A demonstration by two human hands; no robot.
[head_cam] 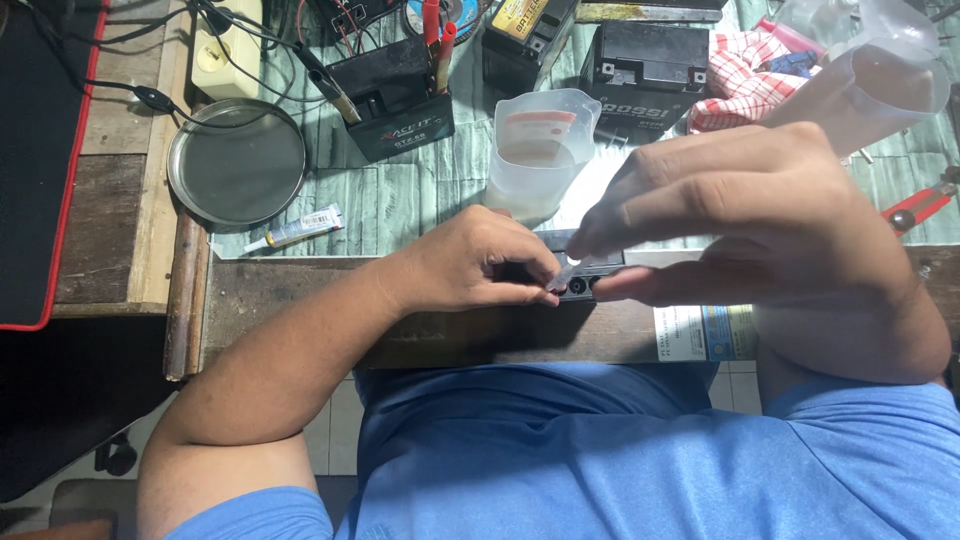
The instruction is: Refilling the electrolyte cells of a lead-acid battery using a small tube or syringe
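Note:
A small black battery (585,288) lies at the bench's front edge, mostly hidden by my hands. My left hand (475,265) rests on its left part, fingers curled and pinching at its top. My right hand (740,225) holds a translucent plastic bottle (870,90) tilted down, its thin clear tube (566,274) reaching the battery's top between my fingertips. A translucent plastic measuring jug (540,150) stands just behind my hands.
Behind are three more black batteries (395,100) (525,35) (645,70), one with red probes and cables clipped on. A round metal lid (237,163) and a small glue tube (297,230) lie left. A red checked cloth (745,75) and red-handled pliers (920,207) lie right.

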